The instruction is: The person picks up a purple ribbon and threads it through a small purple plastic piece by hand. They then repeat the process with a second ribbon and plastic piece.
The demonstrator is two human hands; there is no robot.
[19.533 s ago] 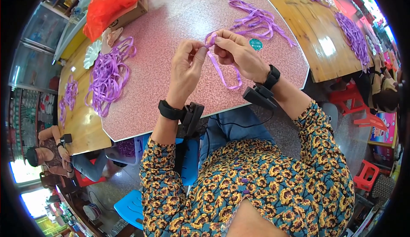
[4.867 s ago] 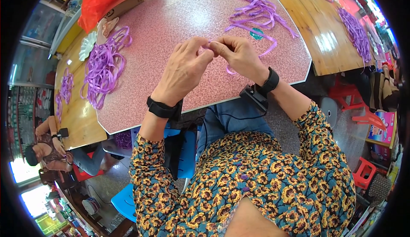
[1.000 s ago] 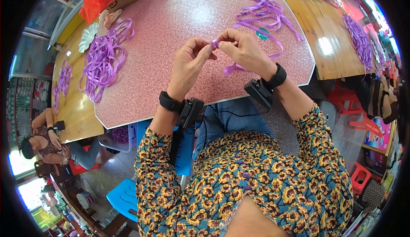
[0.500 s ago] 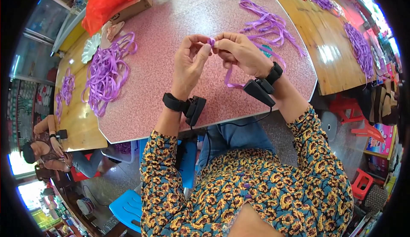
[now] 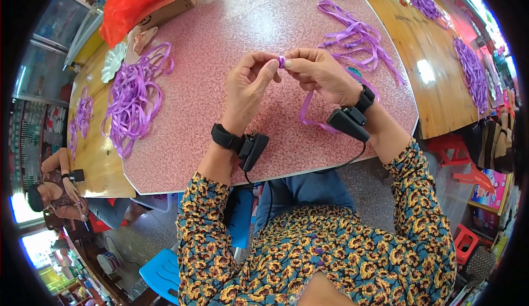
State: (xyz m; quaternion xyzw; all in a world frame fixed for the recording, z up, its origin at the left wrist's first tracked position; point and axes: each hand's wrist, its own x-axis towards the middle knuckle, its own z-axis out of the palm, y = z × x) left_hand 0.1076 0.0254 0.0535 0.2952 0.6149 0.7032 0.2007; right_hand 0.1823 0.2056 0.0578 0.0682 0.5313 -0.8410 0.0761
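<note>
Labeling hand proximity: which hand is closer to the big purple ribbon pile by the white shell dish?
Left. The left hand is right of the ribbon pile; the right hand is farther right.

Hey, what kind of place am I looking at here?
Probably a small craft or piecework workshop. Heaps of purple ribbon lie across a pink speckled table and adjoining wooden tables, and another person sits working nearby among plastic stools.

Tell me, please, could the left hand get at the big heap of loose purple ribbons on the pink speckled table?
Probably yes: bare pink speckled table lies between the left hand and the heap of purple ribbons, but both hands pinch a purple ribbon strip.
</note>
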